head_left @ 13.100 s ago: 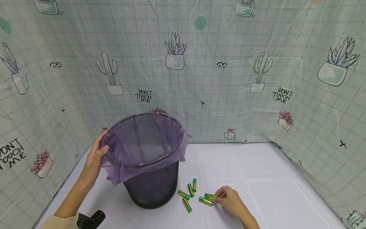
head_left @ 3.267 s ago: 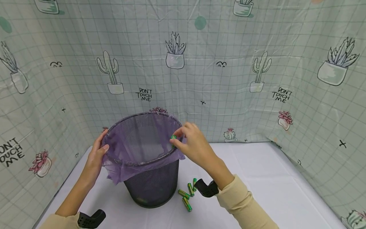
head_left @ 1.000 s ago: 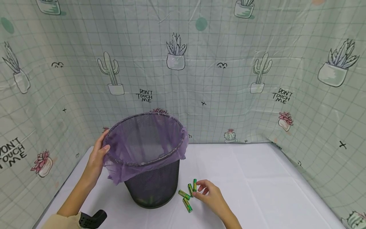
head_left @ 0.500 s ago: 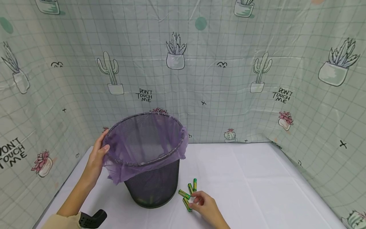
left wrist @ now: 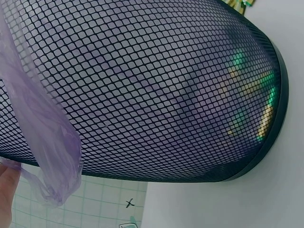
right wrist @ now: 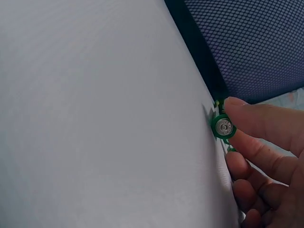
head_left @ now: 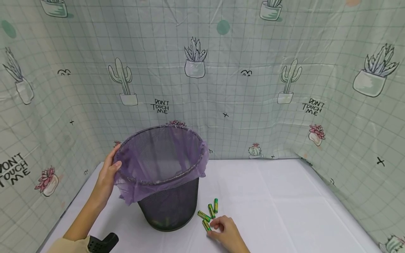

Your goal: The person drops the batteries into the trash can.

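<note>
My left hand grips the left rim of a black mesh wastebasket, thumb over the edge. A purple bin liner lines the basket and hangs over its rim. At the lower middle, my right hand pinches the end of the nearest green-and-gold battery, which lies on the table. Its flat metal end shows beside my thumb in the right wrist view. Just beyond lie other batteries: one angled, one in the middle and one farthest back.
Blurred green and gold shapes show through the mesh at the basket's bottom in the left wrist view. A white cloth covers the table. A cactus-print curtain surrounds its back and sides. A black wrist device sits on my left sleeve.
Two batteries right of the group have left the table; one was held at the basket's rim earlier. Over the last second my right hand moved from the farthest battery to the nearest. My left hand stayed put.
</note>
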The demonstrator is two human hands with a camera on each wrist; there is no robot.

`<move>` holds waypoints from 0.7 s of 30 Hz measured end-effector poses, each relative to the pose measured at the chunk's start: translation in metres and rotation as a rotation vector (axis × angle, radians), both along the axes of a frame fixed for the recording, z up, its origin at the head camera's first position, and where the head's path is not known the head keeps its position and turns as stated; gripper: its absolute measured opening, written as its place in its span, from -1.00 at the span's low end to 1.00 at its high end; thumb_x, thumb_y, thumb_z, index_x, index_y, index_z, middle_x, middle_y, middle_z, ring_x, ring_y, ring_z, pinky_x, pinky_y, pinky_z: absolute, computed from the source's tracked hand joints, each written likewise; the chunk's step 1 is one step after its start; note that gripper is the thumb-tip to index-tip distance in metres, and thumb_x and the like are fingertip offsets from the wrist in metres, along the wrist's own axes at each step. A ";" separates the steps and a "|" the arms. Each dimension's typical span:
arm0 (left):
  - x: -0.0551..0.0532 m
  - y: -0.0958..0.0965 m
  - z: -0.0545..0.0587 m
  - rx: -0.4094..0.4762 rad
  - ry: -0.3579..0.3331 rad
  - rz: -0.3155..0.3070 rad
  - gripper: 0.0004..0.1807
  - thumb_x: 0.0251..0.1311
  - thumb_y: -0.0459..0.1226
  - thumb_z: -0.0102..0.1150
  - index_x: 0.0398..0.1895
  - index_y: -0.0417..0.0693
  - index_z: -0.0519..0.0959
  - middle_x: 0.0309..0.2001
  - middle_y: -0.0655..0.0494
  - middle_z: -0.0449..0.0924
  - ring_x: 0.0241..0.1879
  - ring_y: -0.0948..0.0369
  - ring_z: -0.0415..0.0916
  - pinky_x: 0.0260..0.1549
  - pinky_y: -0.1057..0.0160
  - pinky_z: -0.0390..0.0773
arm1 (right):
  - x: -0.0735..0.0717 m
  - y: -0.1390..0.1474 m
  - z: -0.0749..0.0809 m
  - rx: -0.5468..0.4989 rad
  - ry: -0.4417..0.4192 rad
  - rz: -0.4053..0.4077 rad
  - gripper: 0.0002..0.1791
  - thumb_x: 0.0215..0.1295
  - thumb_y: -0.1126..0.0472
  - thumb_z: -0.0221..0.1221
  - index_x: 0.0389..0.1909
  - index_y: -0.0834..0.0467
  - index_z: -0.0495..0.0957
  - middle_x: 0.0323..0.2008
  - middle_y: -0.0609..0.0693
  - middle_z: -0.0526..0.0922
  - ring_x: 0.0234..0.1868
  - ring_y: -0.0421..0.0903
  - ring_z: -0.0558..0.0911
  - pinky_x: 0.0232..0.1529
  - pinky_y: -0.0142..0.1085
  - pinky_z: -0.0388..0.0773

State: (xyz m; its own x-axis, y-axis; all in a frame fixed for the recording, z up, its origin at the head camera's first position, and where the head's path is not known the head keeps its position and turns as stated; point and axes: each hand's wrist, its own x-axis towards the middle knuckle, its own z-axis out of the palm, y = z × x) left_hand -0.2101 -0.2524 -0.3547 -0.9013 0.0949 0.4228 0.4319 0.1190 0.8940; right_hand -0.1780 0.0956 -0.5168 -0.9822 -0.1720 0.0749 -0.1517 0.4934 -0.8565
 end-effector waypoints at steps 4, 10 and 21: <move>0.000 0.000 0.000 -0.003 -0.004 0.011 -0.38 0.35 -0.16 -0.33 0.47 0.11 -0.11 0.50 0.02 -0.38 0.45 0.11 -0.36 0.17 0.58 -0.06 | 0.001 -0.001 0.001 0.015 -0.012 -0.007 -0.77 -0.06 0.16 0.37 -0.37 0.17 0.60 -0.45 -0.09 0.42 -0.43 -0.27 0.24 -0.42 -0.42 0.18; 0.000 0.000 -0.001 0.004 -0.013 0.006 -0.37 0.35 -0.17 -0.33 0.48 0.11 -0.12 0.50 0.03 -0.41 0.45 0.11 -0.40 0.29 0.36 -0.20 | 0.002 0.000 0.002 0.025 -0.016 0.017 -0.79 -0.07 0.20 0.38 -0.42 0.17 0.58 -0.46 -0.09 0.39 -0.41 -0.26 0.24 -0.41 -0.43 0.19; 0.000 0.000 0.000 0.008 -0.002 0.003 -0.37 0.35 -0.17 -0.32 0.47 0.09 -0.11 0.50 0.02 -0.42 0.46 0.11 -0.41 0.12 0.65 -0.04 | 0.003 0.002 0.004 0.041 -0.015 0.030 -0.84 -0.06 0.28 0.33 -0.43 0.19 0.58 -0.46 -0.10 0.39 -0.41 -0.28 0.24 -0.40 -0.43 0.20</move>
State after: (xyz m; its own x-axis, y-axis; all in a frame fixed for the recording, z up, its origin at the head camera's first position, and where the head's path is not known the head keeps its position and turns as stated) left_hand -0.2103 -0.2521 -0.3550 -0.9026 0.0884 0.4213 0.4293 0.1133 0.8960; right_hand -0.1753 0.0976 -0.5124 -0.9776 -0.2037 0.0530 -0.1545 0.5235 -0.8379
